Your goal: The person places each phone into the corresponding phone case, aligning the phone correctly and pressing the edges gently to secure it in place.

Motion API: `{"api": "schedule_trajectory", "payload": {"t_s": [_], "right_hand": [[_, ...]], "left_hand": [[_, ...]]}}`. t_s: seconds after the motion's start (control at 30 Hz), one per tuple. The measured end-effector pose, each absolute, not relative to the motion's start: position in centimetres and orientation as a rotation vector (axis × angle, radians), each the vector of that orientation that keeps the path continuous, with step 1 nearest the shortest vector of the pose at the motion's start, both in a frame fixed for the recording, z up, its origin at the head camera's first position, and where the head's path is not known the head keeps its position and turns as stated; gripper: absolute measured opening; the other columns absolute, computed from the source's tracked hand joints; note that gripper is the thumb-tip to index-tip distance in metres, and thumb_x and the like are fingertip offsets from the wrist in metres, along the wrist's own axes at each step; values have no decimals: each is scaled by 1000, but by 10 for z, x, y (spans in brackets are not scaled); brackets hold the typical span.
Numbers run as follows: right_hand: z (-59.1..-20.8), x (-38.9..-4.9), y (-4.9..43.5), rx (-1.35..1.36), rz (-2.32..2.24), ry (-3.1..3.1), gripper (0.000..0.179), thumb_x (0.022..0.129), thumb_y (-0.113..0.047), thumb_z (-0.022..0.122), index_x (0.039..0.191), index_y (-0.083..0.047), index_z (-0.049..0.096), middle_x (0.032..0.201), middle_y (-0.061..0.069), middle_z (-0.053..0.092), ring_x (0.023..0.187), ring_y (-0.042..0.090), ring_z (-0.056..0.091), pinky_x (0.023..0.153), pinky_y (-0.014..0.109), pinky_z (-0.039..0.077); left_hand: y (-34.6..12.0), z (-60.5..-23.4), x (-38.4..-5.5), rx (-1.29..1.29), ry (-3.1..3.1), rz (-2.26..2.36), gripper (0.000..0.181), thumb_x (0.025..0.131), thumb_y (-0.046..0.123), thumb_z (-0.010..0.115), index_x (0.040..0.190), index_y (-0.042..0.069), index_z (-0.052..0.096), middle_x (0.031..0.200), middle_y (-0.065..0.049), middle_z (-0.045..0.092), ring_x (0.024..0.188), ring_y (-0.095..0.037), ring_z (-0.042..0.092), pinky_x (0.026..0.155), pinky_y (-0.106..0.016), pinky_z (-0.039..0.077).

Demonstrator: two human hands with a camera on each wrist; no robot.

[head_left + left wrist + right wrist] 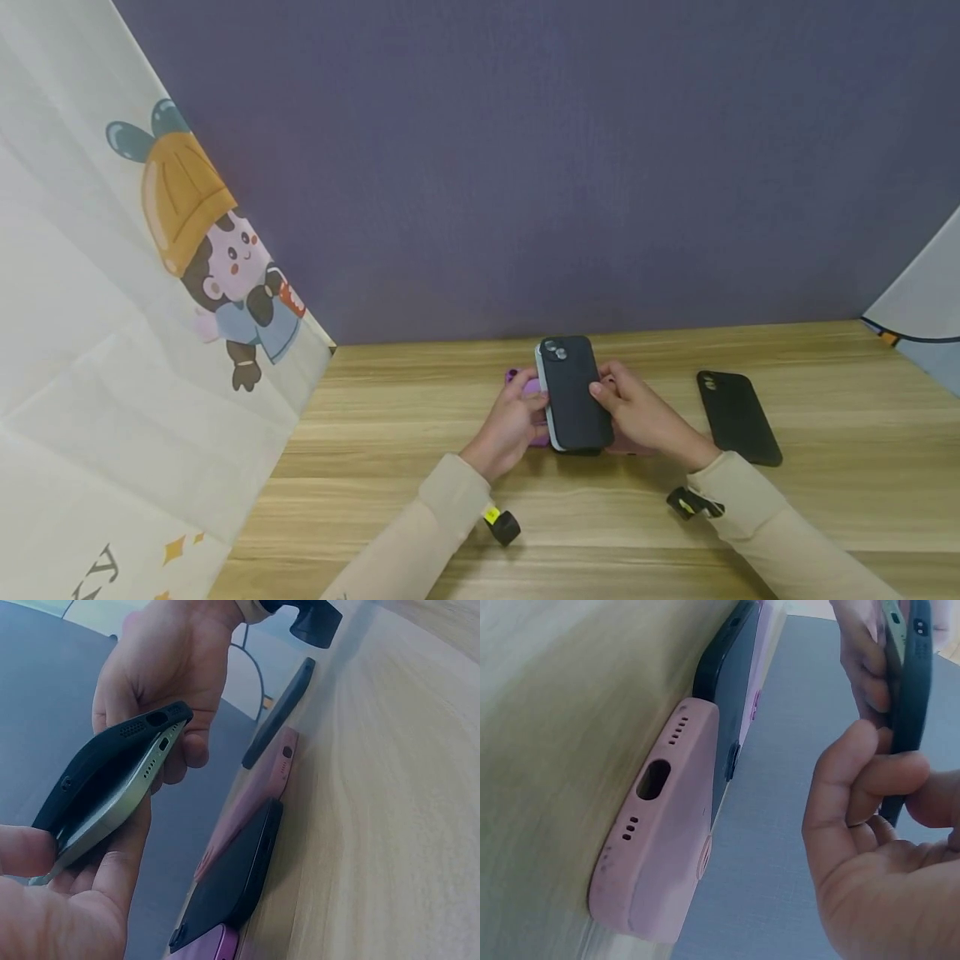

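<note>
In the head view a black phone case (pixel 576 396) is held up over the table, its camera cutout toward the back. A pale green phone (pixel 124 802) lies against its inner side; in the left wrist view a gap parts the two along the near end and one long side. My left hand (pixel 510 421) grips the phone's left edge, with its thumb at the case. On the opposite side my right hand (pixel 637 410) pinches the case's edge between thumb and fingers. How far the case's far end sits on the phone is hidden.
Below the hands lie a pink case (pixel 660 832), a dark phone or case (pixel 229 874) and a purple case (pixel 532 387), side by side. Another black case (pixel 738 417) lies to the right on the wooden table (pixel 405 400). A dark panel (pixel 562 167) rises behind.
</note>
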State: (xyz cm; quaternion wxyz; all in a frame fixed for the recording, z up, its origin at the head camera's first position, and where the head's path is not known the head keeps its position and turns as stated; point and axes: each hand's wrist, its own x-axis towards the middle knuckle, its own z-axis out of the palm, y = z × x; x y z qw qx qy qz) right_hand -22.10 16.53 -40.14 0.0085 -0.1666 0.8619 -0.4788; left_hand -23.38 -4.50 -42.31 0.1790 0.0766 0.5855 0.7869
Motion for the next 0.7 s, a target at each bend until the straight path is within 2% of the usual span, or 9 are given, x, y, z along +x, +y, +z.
{"api": "schedule_trajectory", "payload": {"t_s": [0.27, 0.43, 0.7], "right_hand": [[-401, -220, 165, -533, -1484, 2701, 23, 109, -11, 44, 123, 7, 44, 103, 20, 70, 91, 20, 66, 81, 36, 52], [-402, -221, 166, -536, -1471, 2703, 23, 109, -11, 45, 125, 7, 44, 103, 18, 71, 93, 21, 66, 82, 36, 51], [-405, -223, 167, -587, -1542, 2608, 24, 109, -7, 45, 125, 10, 42, 99, 22, 73, 76, 17, 66, 65, 28, 53]], "left_hand": [[-45, -421, -235, 208, 1591, 2257, 32, 107, 15, 43, 138, 8, 48, 98, -1, 65, 87, -15, 66, 79, -31, 57], [-46, -420, -234, 207, 1577, 2251, 32, 105, 15, 47, 136, 8, 49, 94, 1, 67, 86, -14, 68, 79, -32, 58], [-44, -419, -234, 169, 1625, 2239, 36, 101, 11, 53, 137, 7, 47, 93, -1, 70, 83, -13, 71, 78, -34, 60]]}}
